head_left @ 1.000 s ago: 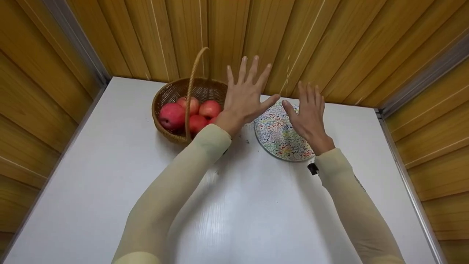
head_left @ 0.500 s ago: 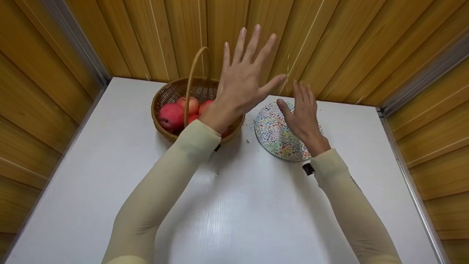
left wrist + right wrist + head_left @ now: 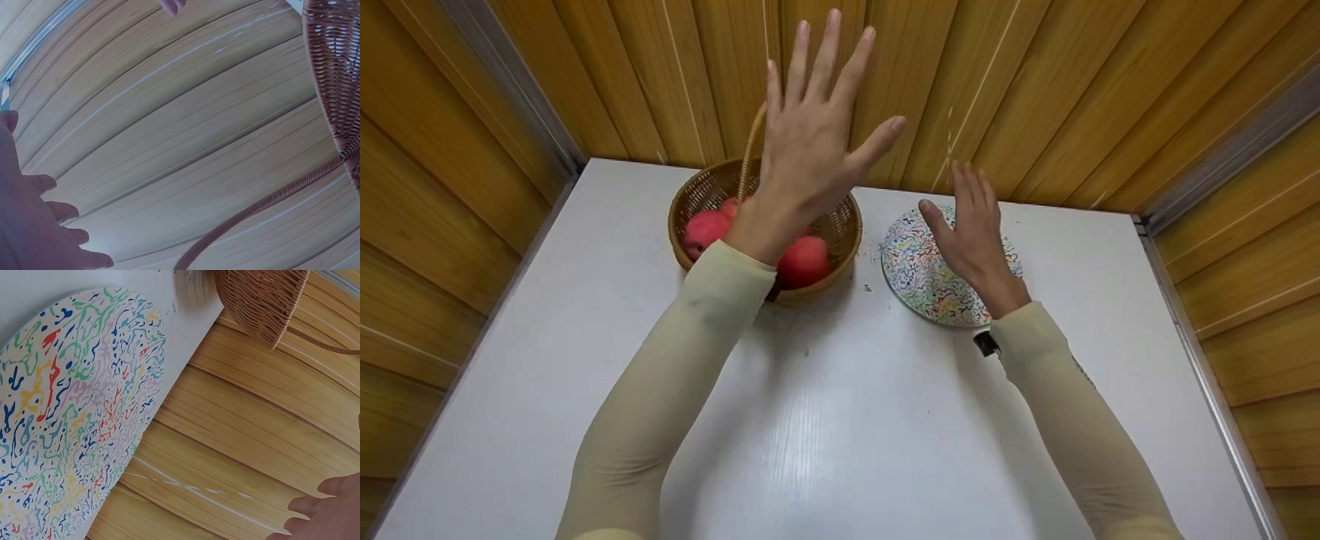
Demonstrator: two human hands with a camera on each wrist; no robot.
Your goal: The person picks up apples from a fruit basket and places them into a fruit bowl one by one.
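My left hand [image 3: 810, 150] hovers over the wicker basket [image 3: 844, 232], fingers spread and straight, holding nothing. It hides part of the basket's handle [image 3: 751, 146] and some of the fruit. Red apples lie inside, one apple [image 3: 804, 262] at the right and another apple [image 3: 706, 229] at the left. Above the round speckled board [image 3: 915, 262] is my right hand [image 3: 976, 236], its fingers extended and its thumb apart, with nothing held. The left wrist view shows the basket's woven side [image 3: 337, 73]; in the right wrist view the board's multicoloured pattern [image 3: 84, 410] fills the left.
Both things stand on a white table [image 3: 840, 420] near its back edge. Wood-plank walls [image 3: 1035, 97] rise behind and on both sides. Small dark crumbs [image 3: 868, 287] lie between the basket and the board.
My left hand has risen and then moved left over the basket, uncovering the apple at its right. My right hand has shifted slightly left above the board. The basket and board stay in place.
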